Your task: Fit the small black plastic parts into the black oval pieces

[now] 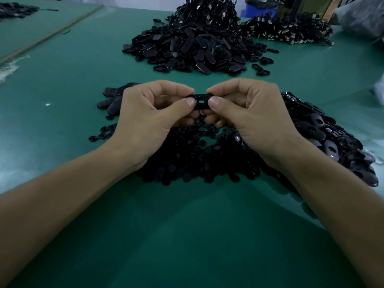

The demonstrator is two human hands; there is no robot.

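**Both hands pinching one oval, mid-frame**

Holding one black oval piece [201, 100] btwn both hands, centre of frame, lifted off the table. Left hand [149, 115] pinches its left end, thumb on top, fingers curled underneath. Right hand [251, 115] does the same on the right end. Thumb tips face each other, w/ the oval's hole showing btwn them. Can't tell if a small part sits in it. Both forearms come in from the bottom corners, knuckles up.

Directly under my hands: a loose pile of small black parts [187, 165] on the mat. Right of it, touching, a spread of more ovals [324, 140], shiny, many hole side up, running to the right edge. A few dark ovals [112, 100] lie just behind my left hand, centre-left.

Upper centre: a big heap [193, 48] of ovals, w/ corded pieces [207, 9] piled on top. Upper right: another heap [291, 31], bits w/ pale metal ends. Behind that, a blue bin [259, 7], contents not readable, and a clear plastic bag [361, 17] at the far right edge.

Surface: green mat [62, 84], covering the whole table. Upper left, a pale strip [52, 32] runs diagonally. Beyond it, more black parts [14, 9] in the corner.
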